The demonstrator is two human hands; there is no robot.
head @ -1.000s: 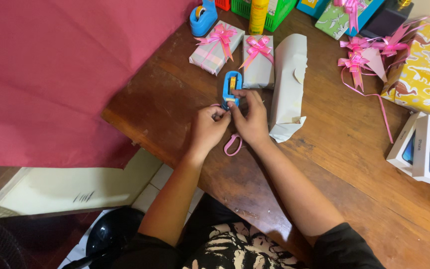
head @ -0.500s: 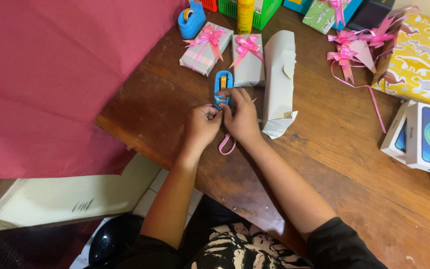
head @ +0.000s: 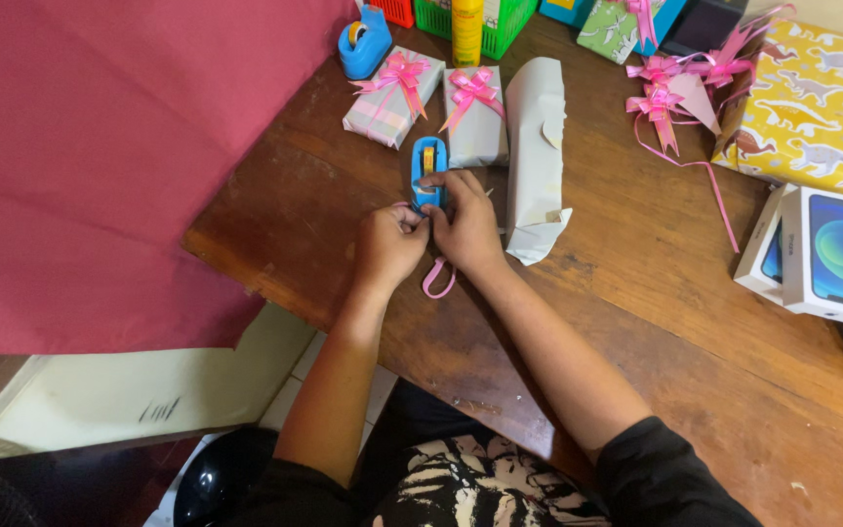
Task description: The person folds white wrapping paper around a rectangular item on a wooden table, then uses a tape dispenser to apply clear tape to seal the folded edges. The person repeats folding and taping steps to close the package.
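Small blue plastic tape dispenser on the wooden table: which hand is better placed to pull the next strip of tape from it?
The right hand, probably. Its fingertips already rest on the small blue plastic tape dispenser, while the left hand is closed beside it, next to a pink ribbon loop.

Two small wrapped parcels are seen at the far middle of the table: a pastel-striped parcel on the left, a grey parcel just beside it on the right, each topped by a pink ribbon bow. A tall white-wrapped package is laid just right of these, its near end loosely folded. A large yellow package with a dinosaur print is placed at the far right. A green dinosaur-print package is set at the far edge. Two white phone boxes with blue-green lids are stacked at the right.
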